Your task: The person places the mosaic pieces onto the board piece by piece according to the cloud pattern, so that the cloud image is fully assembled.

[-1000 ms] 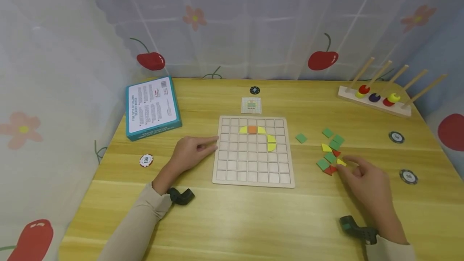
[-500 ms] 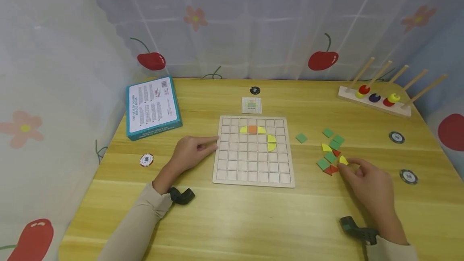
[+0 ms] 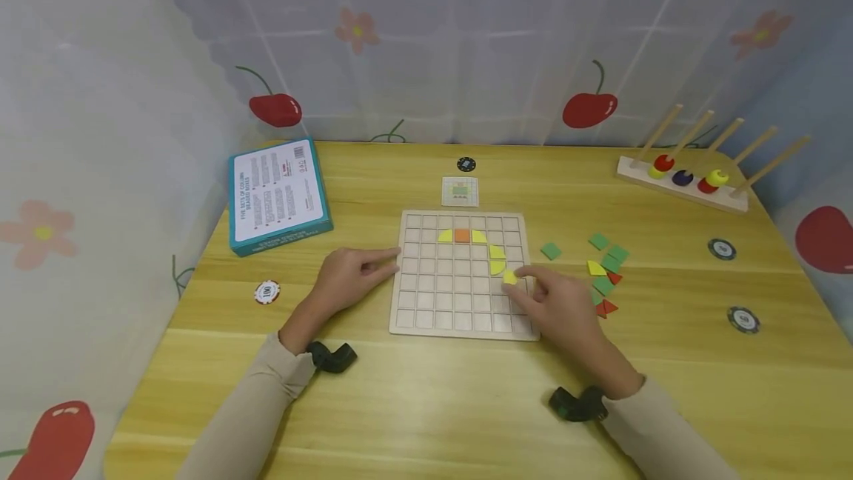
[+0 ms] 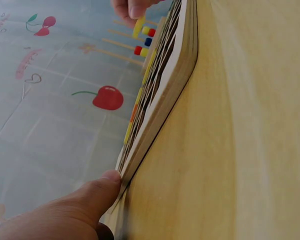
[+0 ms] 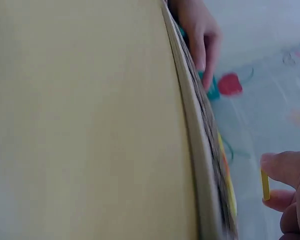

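Observation:
A wooden grid board [image 3: 445, 295] lies flat on the table with an orange square tile [image 3: 462, 235] and several yellow quarter-round tiles [image 3: 497, 267] set in its upper cells. My left hand [image 3: 349, 278] rests at the board's left edge, its extended thumb and fingertips touching the rim. Between thumb and fingertip, my right hand [image 3: 566, 310] pinches a yellow tile [image 3: 509, 277] over the board's right part. In the right wrist view this yellow tile [image 5: 265, 185] appears edge-on, raised above the board. The curled fingers hide part of the board's right edge.
Loose green tiles [image 3: 603, 286], red triangles [image 3: 606, 308] and one yellow tile [image 3: 596, 268] lie right of the board. A pattern card [image 3: 460, 191] sits behind it. Around are a teal box [image 3: 280, 195], a peg stand [image 3: 680, 184] and several poker chips [image 3: 267, 292].
My right hand has lifted a yellow tile from the loose pile and carried it left over the board. The left hand has stayed at the board's edge.

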Available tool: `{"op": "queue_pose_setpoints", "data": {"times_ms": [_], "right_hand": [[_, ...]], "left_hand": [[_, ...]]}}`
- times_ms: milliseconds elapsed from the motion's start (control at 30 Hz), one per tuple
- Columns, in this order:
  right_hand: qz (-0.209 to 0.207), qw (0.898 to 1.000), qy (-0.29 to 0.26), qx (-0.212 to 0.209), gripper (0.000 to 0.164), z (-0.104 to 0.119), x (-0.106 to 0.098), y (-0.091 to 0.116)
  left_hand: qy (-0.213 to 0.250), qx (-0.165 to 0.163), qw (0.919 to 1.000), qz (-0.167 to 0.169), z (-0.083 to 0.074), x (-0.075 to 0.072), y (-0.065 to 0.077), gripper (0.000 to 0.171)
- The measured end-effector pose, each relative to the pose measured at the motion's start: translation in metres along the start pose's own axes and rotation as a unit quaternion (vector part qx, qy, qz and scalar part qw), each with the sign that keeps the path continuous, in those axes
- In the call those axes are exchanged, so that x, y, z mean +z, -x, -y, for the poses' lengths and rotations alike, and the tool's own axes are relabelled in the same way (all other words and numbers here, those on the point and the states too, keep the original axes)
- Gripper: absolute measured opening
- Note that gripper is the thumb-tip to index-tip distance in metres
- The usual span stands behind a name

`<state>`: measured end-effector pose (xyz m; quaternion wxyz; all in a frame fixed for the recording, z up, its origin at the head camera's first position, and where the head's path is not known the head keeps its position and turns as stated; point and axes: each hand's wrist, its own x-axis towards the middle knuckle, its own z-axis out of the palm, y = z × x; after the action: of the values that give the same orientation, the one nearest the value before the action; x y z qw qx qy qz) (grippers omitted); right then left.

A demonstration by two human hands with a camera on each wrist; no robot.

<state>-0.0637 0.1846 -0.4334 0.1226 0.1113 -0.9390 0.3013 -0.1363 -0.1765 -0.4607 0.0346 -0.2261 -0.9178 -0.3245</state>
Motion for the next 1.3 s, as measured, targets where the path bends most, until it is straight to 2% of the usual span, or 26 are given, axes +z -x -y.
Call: {"op": "queue_pose_setpoints", "data": {"times_ms": [200,400,500,600,767,867,1067,1300], "right_hand": [[0.041,0.999,-0.031,-0.007,0.032,0.037,0.037,-0.035],[0.063,0.994,-0.085,0.032,0.03,0.057,0.068,-0.059],[0.066,0.994,-0.08,0.046,0.032,0.061,0.078,-0.068],[0.057,0.996,-0.048,0.044,0.032,0.062,0.087,-0.073],[0.039,0.999,-0.017,0.021,0.034,0.062,0.093,-0.074],[0.035,0.999,-0.019,0.006,0.034,0.059,0.093,-0.072],[0.027,0.998,-0.039,-0.039,0.023,0.052,0.094,-0.07],[0.038,0.997,-0.007,-0.071,0.031,0.053,0.096,-0.073]], "left_hand": [[0.0,0.001,1.0,-0.002,0.001,0.0,0.001,0.033],[-0.011,0.012,0.9999,-0.001,0.003,0.002,0.0,0.034],[-0.017,0.01,0.9998,-0.003,0.004,0.002,-0.001,0.033],[-0.018,0.006,0.9998,-0.003,0.004,0.002,-0.001,0.033],[-0.016,0.006,0.9998,-0.003,0.003,0.002,-0.001,0.033],[-0.018,0.01,0.9998,-0.004,0.003,0.002,-0.001,0.033],[-0.025,0.014,0.9996,-0.008,0.002,0.002,-0.002,0.032],[-0.024,0.02,0.9995,-0.01,0.004,0.002,-0.002,0.033]]}}
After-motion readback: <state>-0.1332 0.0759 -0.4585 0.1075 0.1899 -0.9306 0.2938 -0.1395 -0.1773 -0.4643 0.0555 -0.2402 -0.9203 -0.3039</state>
